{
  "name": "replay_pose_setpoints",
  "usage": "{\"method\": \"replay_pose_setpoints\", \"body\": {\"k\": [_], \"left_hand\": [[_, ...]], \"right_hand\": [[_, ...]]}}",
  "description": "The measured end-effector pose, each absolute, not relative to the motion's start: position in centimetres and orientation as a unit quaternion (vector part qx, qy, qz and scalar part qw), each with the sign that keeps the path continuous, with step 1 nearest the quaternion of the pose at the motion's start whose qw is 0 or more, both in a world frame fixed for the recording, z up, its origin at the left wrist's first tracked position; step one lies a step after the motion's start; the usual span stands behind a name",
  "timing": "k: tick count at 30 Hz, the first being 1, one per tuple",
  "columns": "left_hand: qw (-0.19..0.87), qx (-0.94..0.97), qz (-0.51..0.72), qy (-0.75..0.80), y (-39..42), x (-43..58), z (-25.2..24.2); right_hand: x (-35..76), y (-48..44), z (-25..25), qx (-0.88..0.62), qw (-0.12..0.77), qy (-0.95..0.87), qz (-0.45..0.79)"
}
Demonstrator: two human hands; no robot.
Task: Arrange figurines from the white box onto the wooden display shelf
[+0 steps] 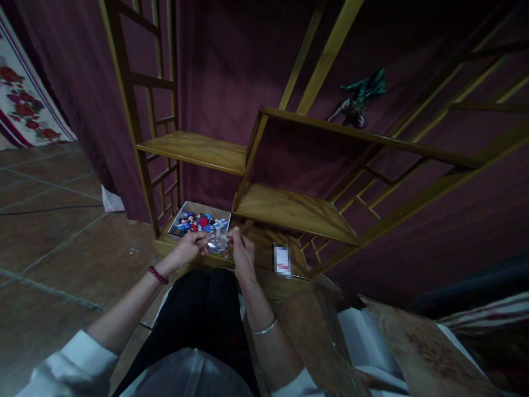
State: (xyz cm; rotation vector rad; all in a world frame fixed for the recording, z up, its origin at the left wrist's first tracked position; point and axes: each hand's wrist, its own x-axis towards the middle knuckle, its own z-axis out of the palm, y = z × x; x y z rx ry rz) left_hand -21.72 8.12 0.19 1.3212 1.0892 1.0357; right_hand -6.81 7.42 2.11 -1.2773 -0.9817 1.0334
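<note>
Between my two hands is a small clear plastic bag (217,241), crinkled and shiny; what it contains is too small to make out. My left hand (190,246), with a red bead bracelet at the wrist, pinches the bag's left side. On the other side my right hand (243,251), below which a silver bracelet shows, has its fingers closed on the bag's upper right edge. Just behind the bag stands an open shallow box (176,221) full of small colourful figures, blue, red, black and white. The box rests on the lowest shelf, apart from my hands.
A wooden display rack (194,149) with stepped shelves rises in front of me. On its upper shelf stands a dark green figurine (359,99). A phone-like card (282,260) lies on the low shelf to the right. Cardboard and white boxes (367,342) sit at the lower right.
</note>
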Motion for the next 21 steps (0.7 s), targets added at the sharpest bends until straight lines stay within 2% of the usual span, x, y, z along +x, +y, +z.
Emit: {"method": "replay_pose_setpoints", "body": {"k": [9, 21], "left_hand": [[0.567, 0.525, 0.450, 0.447, 8.1, -22.2, -0.6], [0.621, 0.449, 0.481, 0.426, 7.7, -22.1, -0.2]], "right_hand": [[-6.6, 7.2, 1.5, -0.508, 0.573, -0.407, 0.498], [-6.9, 6.4, 0.5, -0.464, 0.558, -0.487, 0.486]]}}
